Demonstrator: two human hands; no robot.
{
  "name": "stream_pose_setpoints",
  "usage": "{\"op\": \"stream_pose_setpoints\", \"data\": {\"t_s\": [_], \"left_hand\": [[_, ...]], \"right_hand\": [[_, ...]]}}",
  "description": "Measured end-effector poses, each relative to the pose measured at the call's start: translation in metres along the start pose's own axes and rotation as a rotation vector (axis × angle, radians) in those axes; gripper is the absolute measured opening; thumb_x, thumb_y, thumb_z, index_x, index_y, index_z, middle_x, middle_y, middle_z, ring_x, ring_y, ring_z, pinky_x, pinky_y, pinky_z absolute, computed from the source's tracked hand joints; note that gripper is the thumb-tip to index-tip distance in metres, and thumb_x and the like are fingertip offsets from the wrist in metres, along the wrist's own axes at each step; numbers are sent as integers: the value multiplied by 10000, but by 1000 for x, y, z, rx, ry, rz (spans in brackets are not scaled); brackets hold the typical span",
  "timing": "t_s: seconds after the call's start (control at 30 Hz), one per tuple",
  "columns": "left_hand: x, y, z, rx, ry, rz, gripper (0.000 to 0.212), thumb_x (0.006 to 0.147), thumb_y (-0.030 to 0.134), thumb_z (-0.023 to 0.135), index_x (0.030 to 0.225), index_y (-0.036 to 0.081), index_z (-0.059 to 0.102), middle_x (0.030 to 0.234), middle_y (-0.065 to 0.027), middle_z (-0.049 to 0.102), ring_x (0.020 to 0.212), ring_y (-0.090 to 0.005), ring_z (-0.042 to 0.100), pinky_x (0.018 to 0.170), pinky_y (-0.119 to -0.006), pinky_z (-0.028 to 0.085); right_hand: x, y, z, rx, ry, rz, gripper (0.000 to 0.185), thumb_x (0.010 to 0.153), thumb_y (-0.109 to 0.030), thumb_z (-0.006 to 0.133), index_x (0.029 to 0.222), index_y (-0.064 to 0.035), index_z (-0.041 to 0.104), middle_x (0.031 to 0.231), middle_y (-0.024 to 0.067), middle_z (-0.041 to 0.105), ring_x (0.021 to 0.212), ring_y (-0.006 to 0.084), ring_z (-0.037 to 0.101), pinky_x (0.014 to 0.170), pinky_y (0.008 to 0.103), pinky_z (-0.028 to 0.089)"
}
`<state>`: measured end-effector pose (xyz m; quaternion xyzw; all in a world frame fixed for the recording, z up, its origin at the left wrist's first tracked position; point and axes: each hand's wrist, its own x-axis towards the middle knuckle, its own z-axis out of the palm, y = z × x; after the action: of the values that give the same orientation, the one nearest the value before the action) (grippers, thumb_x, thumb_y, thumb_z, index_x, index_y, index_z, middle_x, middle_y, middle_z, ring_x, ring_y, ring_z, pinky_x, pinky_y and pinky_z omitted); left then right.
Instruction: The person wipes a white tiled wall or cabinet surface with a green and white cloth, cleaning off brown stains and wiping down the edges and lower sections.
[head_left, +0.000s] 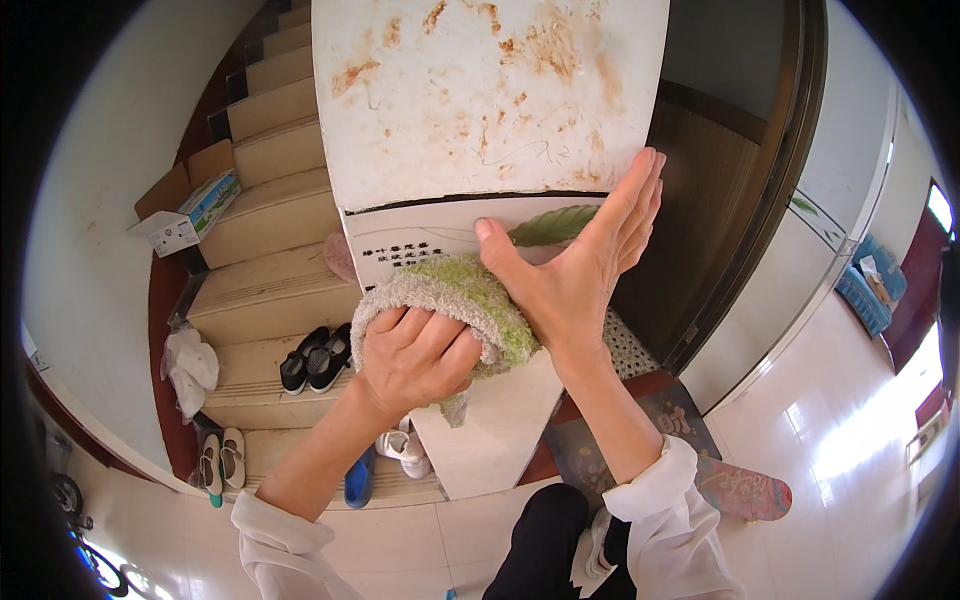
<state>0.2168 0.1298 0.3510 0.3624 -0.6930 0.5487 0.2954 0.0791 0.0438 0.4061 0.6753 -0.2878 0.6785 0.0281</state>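
My left hand (424, 352) is closed on a green and grey terry cloth (480, 300), which lies against the front of a tall white cabinet or appliance (420, 150). Part of the cloth hangs below my fist. My right hand (574, 262) rests with spread fingers on the right front edge of the same piece and holds nothing. Its front bears printed writing and a green leaf picture (551, 225), partly behind my right thumb. Reddish-brown stains mark the white top surface. A dark gap runs between that surface and the front.
Stairs (262, 292) rise at the left, with an opened carton (176, 232), black shoes (315, 360), white shoes (405, 450) and a blue slipper (360, 480). A dark door (705, 180) stands at the right, a mat (675, 420) and a skateboard (746, 491) below it.
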Motion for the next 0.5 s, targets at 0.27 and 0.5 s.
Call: {"op": "stream_pose_setpoints", "data": {"t_s": [0.27,0.5], "left_hand": [[7,4,-3,-32,49,-75,117,588,104,573,692,133,530,814,-3,597,680,-158,552,611,-288,373],[9,3,-2,26,59,-73,119,574,112,570,685,133,533,792,-2,592,667,-155,546,595,-283,350]], "right_hand": [[-1,9,0,11,-22,-25,1199,602,-379,744,1452,20,-1,1498,276,56,1372,457,62,1076,580,53],[-1,-5,-1,-13,-4,32,1137,623,-288,749,1454,13,33,1497,261,97,1381,415,85,1111,498,65]]}}
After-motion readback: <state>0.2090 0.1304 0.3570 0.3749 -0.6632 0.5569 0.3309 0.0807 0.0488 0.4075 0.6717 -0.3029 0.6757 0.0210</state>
